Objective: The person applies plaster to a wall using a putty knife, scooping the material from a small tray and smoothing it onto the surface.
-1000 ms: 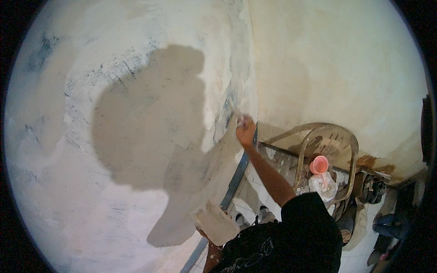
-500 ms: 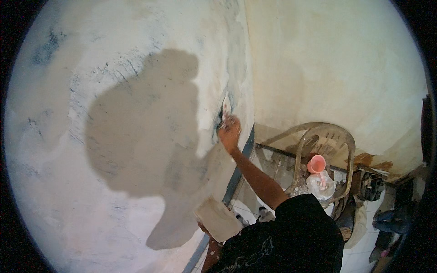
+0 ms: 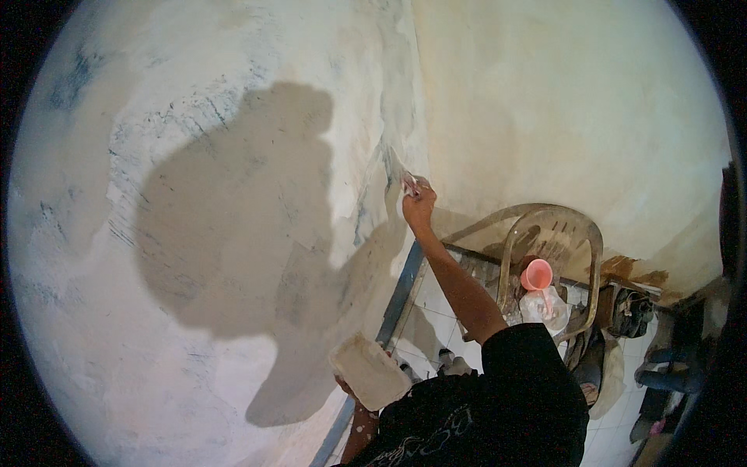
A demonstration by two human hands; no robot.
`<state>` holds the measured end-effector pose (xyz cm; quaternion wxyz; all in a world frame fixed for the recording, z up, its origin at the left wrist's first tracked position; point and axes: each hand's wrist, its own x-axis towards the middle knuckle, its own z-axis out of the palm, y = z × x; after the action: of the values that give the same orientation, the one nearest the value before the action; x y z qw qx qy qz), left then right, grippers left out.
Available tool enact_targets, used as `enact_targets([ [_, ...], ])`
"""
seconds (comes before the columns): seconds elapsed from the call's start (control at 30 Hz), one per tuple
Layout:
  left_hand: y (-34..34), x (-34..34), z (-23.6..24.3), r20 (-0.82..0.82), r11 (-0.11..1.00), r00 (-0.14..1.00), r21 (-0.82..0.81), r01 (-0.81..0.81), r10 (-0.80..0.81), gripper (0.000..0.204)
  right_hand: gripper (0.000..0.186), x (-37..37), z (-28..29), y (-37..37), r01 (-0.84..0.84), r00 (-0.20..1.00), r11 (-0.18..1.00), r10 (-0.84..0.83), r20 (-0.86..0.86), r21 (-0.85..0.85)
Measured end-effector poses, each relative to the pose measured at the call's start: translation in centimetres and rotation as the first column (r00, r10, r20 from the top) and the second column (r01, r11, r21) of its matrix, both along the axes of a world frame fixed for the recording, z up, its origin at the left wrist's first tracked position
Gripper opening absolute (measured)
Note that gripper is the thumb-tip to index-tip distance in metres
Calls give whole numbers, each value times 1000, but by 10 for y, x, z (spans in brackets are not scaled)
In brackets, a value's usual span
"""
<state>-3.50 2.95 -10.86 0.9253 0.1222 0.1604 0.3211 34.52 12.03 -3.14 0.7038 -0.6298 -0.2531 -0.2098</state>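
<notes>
Against the patchy white wall (image 3: 194, 373), close to the corner, my right hand (image 3: 421, 205) is closed around a putty knife (image 3: 407, 180); only a small part of the knife shows beyond the fingers. A grey-blue streak of wet-looking filler (image 3: 395, 101) runs up the wall from there. Lower down, my left hand (image 3: 342, 385) grips a pale rectangular tray (image 3: 369, 375) smeared with putty from beneath, held in front of my body. Most of the left fingers are hidden under the tray.
A dirty plastic chair (image 3: 595, 257) stands at the right by the cream wall (image 3: 568, 101). On it are a pink cup (image 3: 537, 275) and a clear plastic bag (image 3: 542, 311). A dark bag (image 3: 632, 313) lies beyond. A blue skirting strip (image 3: 403, 289) edges the tiled floor.
My right hand has moved right and slightly up with the putty knife, toward the corner. The dark gap in the filler now looks smoothed over. My left hand and the tray stay nearly still.
</notes>
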Motion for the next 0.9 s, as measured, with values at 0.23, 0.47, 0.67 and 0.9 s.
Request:
enact_targets([
  [0.23,-1,0,4,23,1000,1000,-11,0,0,92,41,-150,-35,-15,40,981,916,40,191,-399],
  [0.47,2,-6,6,47,1000,999,-13,-16,16,92,26,-156,-48,-31,263,947,919,-187,261,-295],
  [0.67,-8,7,23,128,999,992,-30,12,-8,92,25,-57,-100,29,331,943,928,-317,105,-171],
  [0.9,-6,-19,10,7,996,998,62,-64,64,92,25,-207,-122,-52,-143,978,913,190,89,-381],
])
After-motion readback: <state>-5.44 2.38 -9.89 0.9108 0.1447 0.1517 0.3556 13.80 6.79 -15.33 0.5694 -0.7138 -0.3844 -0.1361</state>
